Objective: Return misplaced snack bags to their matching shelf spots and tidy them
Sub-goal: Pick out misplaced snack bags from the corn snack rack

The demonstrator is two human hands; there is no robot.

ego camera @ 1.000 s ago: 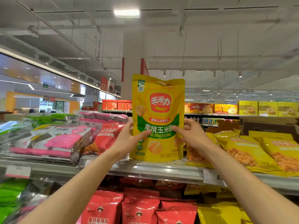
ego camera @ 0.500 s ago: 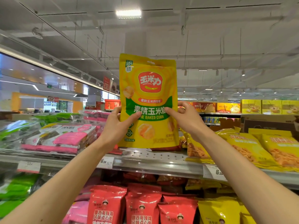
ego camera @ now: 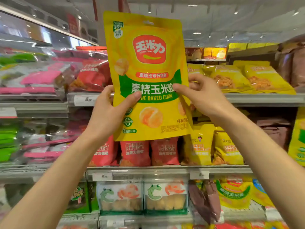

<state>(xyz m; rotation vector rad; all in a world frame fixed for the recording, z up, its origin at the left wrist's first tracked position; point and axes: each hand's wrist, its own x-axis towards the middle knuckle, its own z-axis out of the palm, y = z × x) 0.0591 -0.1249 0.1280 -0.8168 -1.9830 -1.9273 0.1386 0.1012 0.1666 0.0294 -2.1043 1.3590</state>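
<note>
I hold a yellow baked corn bag [ego camera: 148, 66] upright in front of the shelves, its printed face toward me. My left hand [ego camera: 110, 111] grips its lower left edge with the thumb across the green band. My right hand [ego camera: 201, 96] pinches the right edge at mid height. On the lowest shelf in view at the right lie yellow bags with a matching green band [ego camera: 234, 194]. The bag hides part of the top and middle shelves behind it.
The top shelf [ego camera: 264, 99] carries pink packs [ego camera: 33, 76], red bags [ego camera: 92, 75] and yellow snack bags [ego camera: 231, 76]. Below stand red bags [ego camera: 135, 152], yellow bags [ego camera: 212, 147] and green packs [ego camera: 8, 141]. Frog-print packs [ego camera: 142, 195] sit lower down.
The bag has come off the top shelf toward me and fills more of the view. My view has tilted down, showing two lower shelves. Both hands keep their grip.
</note>
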